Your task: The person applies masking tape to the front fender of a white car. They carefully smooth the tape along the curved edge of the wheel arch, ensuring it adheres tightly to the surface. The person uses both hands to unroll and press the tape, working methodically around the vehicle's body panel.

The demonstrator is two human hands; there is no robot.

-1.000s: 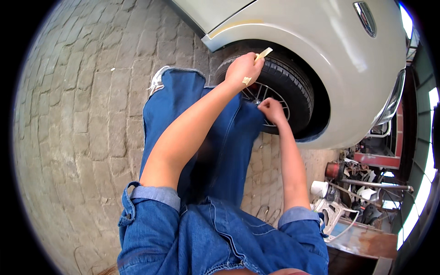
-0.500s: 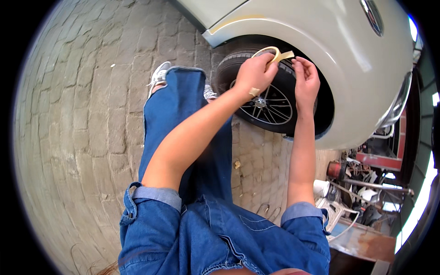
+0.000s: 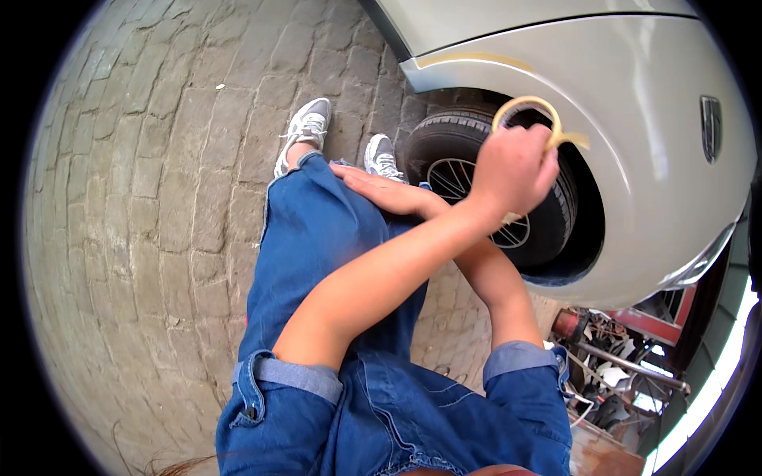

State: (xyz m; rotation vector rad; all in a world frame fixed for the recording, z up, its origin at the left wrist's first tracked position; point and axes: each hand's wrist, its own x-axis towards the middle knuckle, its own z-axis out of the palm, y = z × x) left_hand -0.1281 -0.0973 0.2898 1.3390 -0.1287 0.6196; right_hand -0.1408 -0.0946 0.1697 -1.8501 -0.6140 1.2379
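Note:
My left hand [image 3: 514, 168] is closed around a roll of pale yellow masking tape [image 3: 557, 123], held in front of the car's wheel arch. A short loose end of tape sticks out to the right of the roll. My right arm crosses beneath the left forearm, and my right hand [image 3: 385, 193] lies flat with outstretched fingers on the knee of my blue jeans [image 3: 317, 238]. A strip of yellow tape [image 3: 476, 58] runs along the upper left edge of the arch on the pale car [image 3: 635, 214]. Below the roll is the black tyre [image 3: 444, 141] with its spoked rim, partly hidden by my arms.
Uneven stone paving [image 3: 175, 206] stretches out on the left, under my grey and white shoes [image 3: 308, 125]. At the lower right, past the bumper, lies a heap of scrap parts [image 3: 615, 373] with a metal pipe [image 3: 635, 365] and a red container [image 3: 567, 324].
My right hand has left the tape's loose end and moved left onto my knee. The left hand has carried the roll to the right. The view has shifted, too.

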